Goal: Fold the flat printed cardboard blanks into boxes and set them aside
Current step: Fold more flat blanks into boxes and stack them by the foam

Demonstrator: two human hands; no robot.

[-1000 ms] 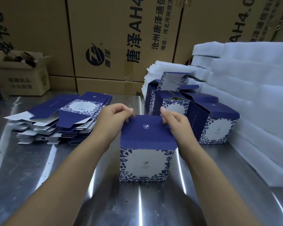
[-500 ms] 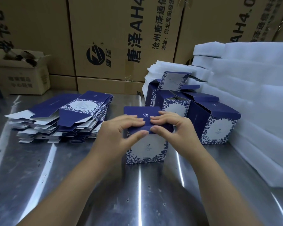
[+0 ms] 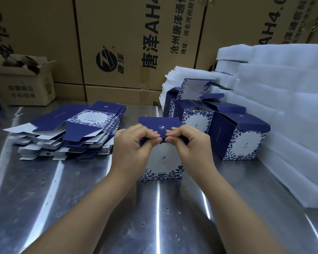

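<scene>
**Lid comes down on the box; the tuck is not finished**

One second ago the dark blue lid flap (image 3: pixel 160 125) hung forward over the front of the box (image 3: pixel 162 162), and both hands held its back corners. Now the flap lies almost flat across the top. By my judgement this box is nearly closed, and only the tuck remains before it can join the finished boxes (image 3: pixel 242 140) at the right.

The box stands upright on the metal table (image 3: pixel 81 208), between the stack of flat blanks (image 3: pixel 72 131) and those finished ones. The left hand (image 3: pixel 134 145) and the right hand (image 3: pixel 189 143) are both curled tight and pinch the front edge of the lid flap, with the fingertips almost meeting. Whether the tab is already inside the front wall I cannot tell, because the fingers hide it.
</scene>
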